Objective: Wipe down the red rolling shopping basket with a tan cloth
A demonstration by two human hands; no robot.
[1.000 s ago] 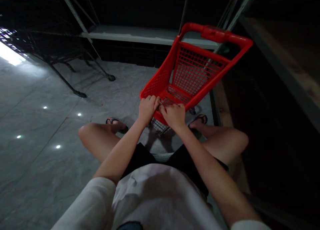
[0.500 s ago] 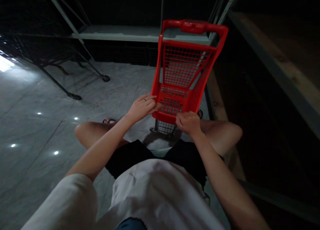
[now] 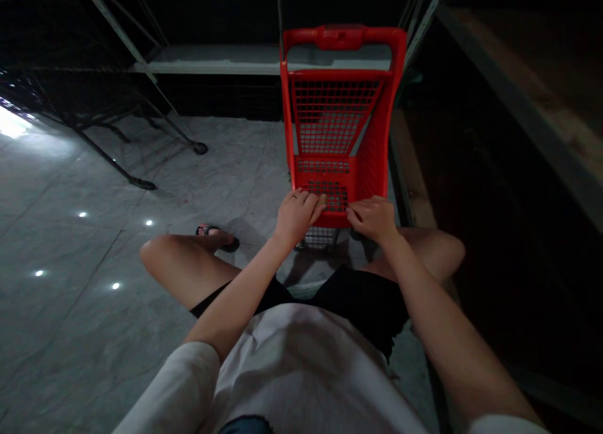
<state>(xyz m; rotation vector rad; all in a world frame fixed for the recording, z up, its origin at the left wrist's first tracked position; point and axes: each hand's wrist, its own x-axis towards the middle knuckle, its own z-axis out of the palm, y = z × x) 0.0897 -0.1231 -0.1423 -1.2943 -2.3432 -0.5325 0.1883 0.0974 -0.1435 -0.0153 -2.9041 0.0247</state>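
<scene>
A small red plastic shopping cart point(image 3: 339, 113) stands between my knees, its handle on the far side and its lattice basket facing me. My left hand point(image 3: 301, 211), with a dark ring on one finger, is bent over the near left corner of the basket rim. A small tan patch shows at its fingertips, and I cannot make out whether it is a thumb or an object. At the near right corner, my right hand point(image 3: 374, 217) is closed over the rim, fingers curled inward. Below the basket, part of the grey lower frame point(image 3: 320, 236) shows.
A metal shelf point(image 3: 217, 63) runs behind the cart, with dark crates under it. On the left stands a wire cart with wheeled legs point(image 3: 141, 183). A wooden-edged shelf point(image 3: 527, 101) flanks me on the right. My sandalled foot point(image 3: 217, 236) rests on the grey tile floor.
The red cart has swung slightly left and sits straighter before me. My left hand has moved right along with its corner; my right hand has shifted slightly right and up, still on the rim.
</scene>
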